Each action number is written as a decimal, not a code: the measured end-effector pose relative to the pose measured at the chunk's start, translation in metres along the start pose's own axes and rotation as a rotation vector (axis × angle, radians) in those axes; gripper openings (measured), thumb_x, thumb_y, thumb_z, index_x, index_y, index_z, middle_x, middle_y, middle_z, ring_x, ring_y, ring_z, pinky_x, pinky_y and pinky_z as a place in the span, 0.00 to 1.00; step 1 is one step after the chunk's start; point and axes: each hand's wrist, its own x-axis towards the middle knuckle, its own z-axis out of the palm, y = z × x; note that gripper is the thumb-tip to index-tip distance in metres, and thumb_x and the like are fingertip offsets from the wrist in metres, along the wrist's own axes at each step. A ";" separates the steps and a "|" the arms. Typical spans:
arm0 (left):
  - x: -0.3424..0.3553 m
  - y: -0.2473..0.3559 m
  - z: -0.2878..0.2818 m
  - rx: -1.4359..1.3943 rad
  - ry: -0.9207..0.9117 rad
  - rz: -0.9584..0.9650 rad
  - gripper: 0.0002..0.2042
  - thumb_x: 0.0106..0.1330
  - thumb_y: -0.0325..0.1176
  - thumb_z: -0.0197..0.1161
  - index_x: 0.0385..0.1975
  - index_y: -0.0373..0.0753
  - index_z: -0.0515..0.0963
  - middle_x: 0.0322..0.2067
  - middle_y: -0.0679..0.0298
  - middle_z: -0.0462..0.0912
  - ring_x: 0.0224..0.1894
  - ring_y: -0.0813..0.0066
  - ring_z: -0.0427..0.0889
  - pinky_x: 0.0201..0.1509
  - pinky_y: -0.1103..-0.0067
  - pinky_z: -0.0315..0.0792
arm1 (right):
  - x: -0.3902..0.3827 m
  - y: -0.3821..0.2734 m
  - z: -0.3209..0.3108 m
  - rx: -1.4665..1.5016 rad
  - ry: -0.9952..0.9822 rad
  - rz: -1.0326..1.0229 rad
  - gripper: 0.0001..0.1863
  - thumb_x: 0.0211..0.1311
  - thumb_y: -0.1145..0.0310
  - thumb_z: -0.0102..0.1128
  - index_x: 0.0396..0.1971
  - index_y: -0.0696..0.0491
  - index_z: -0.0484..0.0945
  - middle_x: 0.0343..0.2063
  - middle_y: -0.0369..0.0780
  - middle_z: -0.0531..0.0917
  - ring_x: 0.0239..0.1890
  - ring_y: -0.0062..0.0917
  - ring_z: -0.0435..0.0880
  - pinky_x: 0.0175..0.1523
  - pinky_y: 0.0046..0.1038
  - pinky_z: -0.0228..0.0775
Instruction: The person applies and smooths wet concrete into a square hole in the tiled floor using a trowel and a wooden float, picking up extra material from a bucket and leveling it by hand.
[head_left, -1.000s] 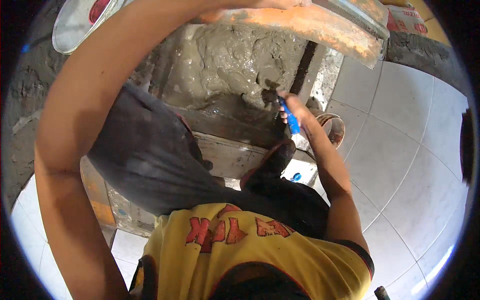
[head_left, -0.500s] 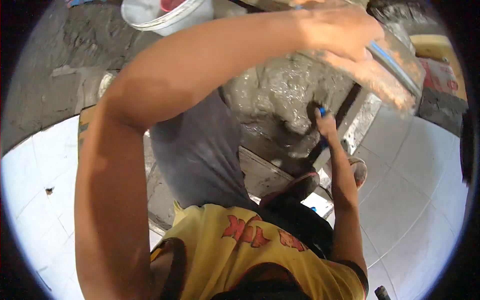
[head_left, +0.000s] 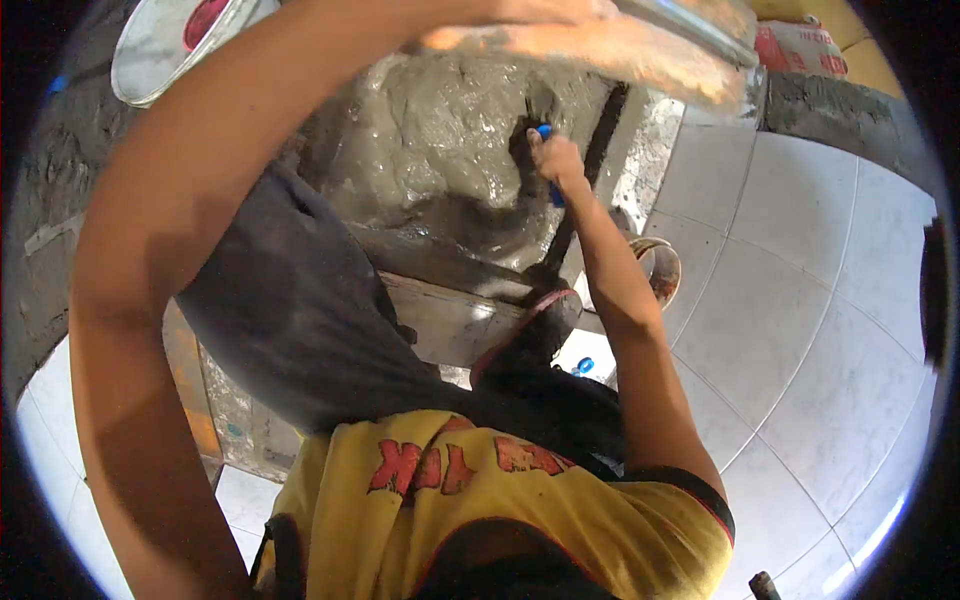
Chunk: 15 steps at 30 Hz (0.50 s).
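My right hand (head_left: pixel 558 160) is closed round the blue handle of a trowel (head_left: pixel 541 98). Its blade is in a heap of wet grey mortar (head_left: pixel 430 140), partly sunk from sight. At the top edge, my left hand (head_left: pixel 590 10) is partly cut off by the picture. It grips a flat board (head_left: pixel 620 52) caked with sandy, orange-lit mortar, held above the far side of the heap. A greyish bar runs along the board's upper edge. The mortar lies in a shallow framed bed with a timber edge (head_left: pixel 455 310) on my side.
A white bucket (head_left: pixel 150 75) with something red inside stands far left, beyond my left arm. Right of my right forearm is a small round tub (head_left: pixel 662 272). Pale floor tiles (head_left: pixel 770 330) spread to the right. A red-and-white sack (head_left: pixel 800 48) lies far right; a blue ring (head_left: pixel 586 366) is near my foot.
The whole view has swung, so the bucket, mortar and tiles sit farther left and higher. Both hands keep hold of the trowel and the board; the trowel blade now shows in the mortar.
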 end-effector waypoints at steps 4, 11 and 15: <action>-0.012 -0.018 -0.004 0.050 0.023 0.053 0.07 0.66 0.32 0.61 0.39 0.38 0.78 0.22 0.68 0.73 0.17 0.85 0.64 0.16 0.83 0.60 | -0.087 -0.030 -0.013 0.986 -0.551 0.489 0.30 0.64 0.42 0.55 0.26 0.60 0.77 0.18 0.44 0.79 0.18 0.30 0.80 0.24 0.34 0.72; 0.005 -0.017 0.000 0.002 0.060 0.069 0.03 0.65 0.28 0.59 0.34 0.37 0.76 0.21 0.68 0.72 0.17 0.85 0.63 0.15 0.84 0.58 | 0.001 0.008 0.030 0.147 0.009 -0.085 0.33 0.66 0.39 0.50 0.24 0.59 0.81 0.25 0.59 0.81 0.34 0.57 0.82 0.36 0.48 0.75; -0.026 -0.019 -0.008 -0.006 0.107 0.070 0.02 0.64 0.27 0.59 0.33 0.36 0.76 0.20 0.68 0.71 0.17 0.85 0.62 0.15 0.84 0.58 | -0.058 -0.016 0.016 0.576 -0.389 0.254 0.31 0.67 0.41 0.50 0.30 0.60 0.80 0.24 0.56 0.83 0.31 0.52 0.85 0.33 0.46 0.75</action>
